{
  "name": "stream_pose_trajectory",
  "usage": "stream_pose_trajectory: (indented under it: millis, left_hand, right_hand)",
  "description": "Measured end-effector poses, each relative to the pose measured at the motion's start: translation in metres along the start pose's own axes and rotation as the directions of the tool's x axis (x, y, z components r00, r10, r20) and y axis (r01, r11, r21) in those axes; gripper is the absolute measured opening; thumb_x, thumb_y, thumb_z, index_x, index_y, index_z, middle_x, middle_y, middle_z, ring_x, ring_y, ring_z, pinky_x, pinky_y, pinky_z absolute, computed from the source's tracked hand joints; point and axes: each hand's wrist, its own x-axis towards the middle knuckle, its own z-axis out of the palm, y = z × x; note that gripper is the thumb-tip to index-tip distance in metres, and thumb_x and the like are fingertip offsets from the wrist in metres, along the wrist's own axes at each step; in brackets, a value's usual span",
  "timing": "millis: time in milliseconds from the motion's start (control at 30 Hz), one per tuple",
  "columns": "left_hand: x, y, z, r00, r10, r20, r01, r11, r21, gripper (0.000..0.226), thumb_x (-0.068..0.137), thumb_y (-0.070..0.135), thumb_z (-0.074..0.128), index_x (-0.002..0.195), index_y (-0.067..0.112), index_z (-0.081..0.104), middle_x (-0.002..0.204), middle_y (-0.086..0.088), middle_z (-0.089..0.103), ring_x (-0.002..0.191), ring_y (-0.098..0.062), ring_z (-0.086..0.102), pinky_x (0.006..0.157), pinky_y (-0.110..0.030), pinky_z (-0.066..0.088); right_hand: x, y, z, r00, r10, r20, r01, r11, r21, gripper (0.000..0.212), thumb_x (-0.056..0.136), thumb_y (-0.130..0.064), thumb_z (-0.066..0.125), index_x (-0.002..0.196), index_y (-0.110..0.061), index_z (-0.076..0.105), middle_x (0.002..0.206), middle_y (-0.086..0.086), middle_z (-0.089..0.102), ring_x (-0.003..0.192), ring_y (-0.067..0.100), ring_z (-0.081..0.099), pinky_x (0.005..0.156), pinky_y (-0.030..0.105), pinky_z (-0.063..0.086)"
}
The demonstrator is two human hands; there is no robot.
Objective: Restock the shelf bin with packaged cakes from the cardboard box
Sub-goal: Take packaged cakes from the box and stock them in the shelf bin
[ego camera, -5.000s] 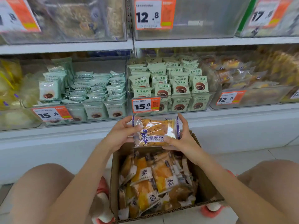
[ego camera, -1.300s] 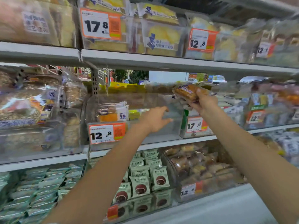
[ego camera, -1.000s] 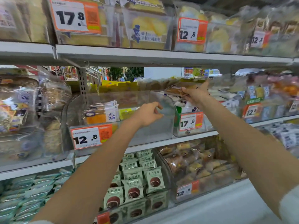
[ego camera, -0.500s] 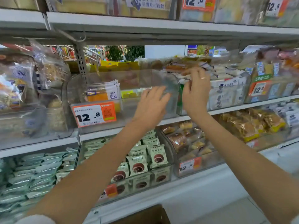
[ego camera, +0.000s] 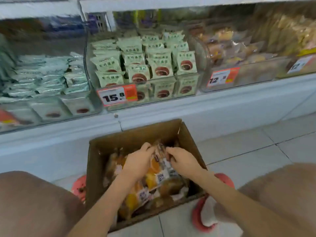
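Both hands reach down into the cardboard box [ego camera: 131,139]: the left hand [ego camera: 136,164] and the right hand [ego camera: 182,160] each curl their fingers round the upper end of one packaged cake [ego camera: 160,161], a clear wrapper over an orange-brown cake, the grip of each narrow on the crinkled film. That cake stands among many more wrapped cakes [ego camera: 142,194] filling the box, which sits on the tiled floor [ego camera: 239,144] between the person's bare knees. Behind the box runs a low shelf with clear bins; the middle bin [ego camera: 150,98] holds green packets and bears an orange tag [ego camera: 118,95] reading 15.8.
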Motion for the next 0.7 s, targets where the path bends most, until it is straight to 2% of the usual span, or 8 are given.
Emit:
stream_pose_trajectory:
  millis: [67, 167, 267, 367, 433, 533, 600, 700]
  left_hand:
    - [-0.027, -0.008, 0.035, 0.98, -0.115, 0.16, 0.127, 0.99, -0.066, 0.035, 0.094, 0.008, 0.042, 0.128, 0.012, 0.049, 0.136, -0.005, 0.042, 0.106, -0.027, 0.056, 0.073, -0.034, 0.047]
    - [-0.045, -0.016, 0.065, 0.953, -0.133, 0.273, 0.167, 0.98, -0.107, 0.028, 0.09, 0.002, 0.044, 0.115, 0.005, 0.057, 0.13, -0.013, 0.045, 0.124, -0.03, 0.04, 0.094, -0.033, 0.037]
    - [-0.038, -0.019, 0.065, 0.955, -0.176, 0.239, 0.228, 0.951, -0.211, 0.028, 0.089, 0.0, 0.044, 0.111, 0.008, 0.061, 0.121, -0.01, 0.051, 0.113, -0.029, 0.047, 0.09, -0.038, 0.045]
    - [-0.031, -0.021, 0.058, 0.958, -0.163, 0.236, 0.228, 0.93, -0.287, 0.027, 0.09, 0.004, 0.047, 0.11, 0.014, 0.062, 0.114, -0.008, 0.058, 0.106, -0.027, 0.055, 0.085, -0.041, 0.05]
    - [-0.031, -0.022, 0.059, 0.954, -0.168, 0.249, 0.247, 0.91, -0.333, 0.025, 0.09, 0.005, 0.048, 0.107, 0.016, 0.064, 0.112, -0.006, 0.061, 0.103, -0.022, 0.057, 0.083, -0.038, 0.05]
    - [-0.033, -0.018, 0.058, 0.944, -0.168, 0.285, 0.293, 0.825, -0.483, 0.018, 0.09, 0.008, 0.055, 0.101, 0.018, 0.065, 0.105, 0.0, 0.062, 0.091, -0.013, 0.056, 0.074, -0.026, 0.048]
    - [-0.034, -0.015, 0.046, 0.924, -0.164, 0.346, 0.364, 0.655, -0.662, 0.013, 0.091, 0.019, 0.061, 0.103, 0.02, 0.065, 0.102, 0.008, 0.06, 0.093, -0.008, 0.056, 0.074, -0.021, 0.047]
    - [-0.035, -0.013, 0.023, 0.89, -0.259, 0.375, 0.446, 0.329, -0.833, 0.028, 0.094, 0.042, 0.052, 0.111, 0.023, 0.063, 0.112, 0.006, 0.063, 0.103, -0.01, 0.058, 0.09, -0.028, 0.048]
  right_hand:
    - [-0.001, 0.006, 0.035, 0.936, 0.121, 0.331, -0.096, 0.991, -0.089, 0.056, 0.091, -0.003, 0.041, 0.143, -0.022, 0.033, 0.115, 0.01, 0.054, 0.088, 0.027, 0.055, 0.061, 0.033, 0.041]
    - [0.004, 0.006, 0.065, 0.855, 0.18, 0.486, -0.157, 0.984, -0.089, 0.058, 0.092, -0.004, 0.046, 0.144, -0.015, 0.026, 0.122, 0.013, 0.047, 0.089, 0.025, 0.052, 0.061, 0.029, 0.04]
    - [0.016, 0.005, 0.053, 0.785, 0.185, 0.591, -0.249, 0.968, 0.027, 0.038, 0.089, -0.006, 0.049, 0.125, -0.018, 0.045, 0.1, 0.002, 0.052, 0.087, 0.022, 0.053, 0.063, 0.027, 0.041]
    - [0.015, 0.011, 0.036, 0.575, 0.232, 0.785, -0.282, 0.956, -0.076, 0.046, 0.082, -0.01, 0.061, 0.122, -0.027, 0.046, 0.099, -0.009, 0.048, 0.097, 0.02, 0.053, 0.074, 0.029, 0.047]
    - [0.007, 0.018, 0.041, 0.647, 0.239, 0.724, -0.174, 0.971, -0.166, 0.043, 0.079, -0.013, 0.068, 0.115, -0.03, 0.05, 0.102, -0.008, 0.05, 0.1, 0.021, 0.054, 0.075, 0.032, 0.048]
    - [-0.002, 0.026, 0.052, 0.836, 0.121, 0.535, -0.131, 0.991, -0.019, 0.026, 0.084, -0.013, 0.065, 0.081, -0.036, 0.053, 0.093, -0.007, 0.055, 0.095, 0.018, 0.056, 0.071, 0.025, 0.043]
    - [0.002, 0.019, 0.033, 0.863, 0.114, 0.491, -0.178, 0.98, 0.085, 0.016, 0.085, -0.019, 0.068, 0.086, -0.033, 0.059, 0.09, -0.014, 0.055, 0.091, 0.01, 0.056, 0.07, 0.019, 0.043]
    - [0.01, -0.003, -0.013, 0.919, 0.058, 0.389, -0.159, 0.96, 0.232, 0.009, 0.087, -0.029, 0.066, 0.094, -0.023, 0.065, 0.085, -0.015, 0.059, 0.079, 0.0, 0.057, 0.069, 0.017, 0.043]
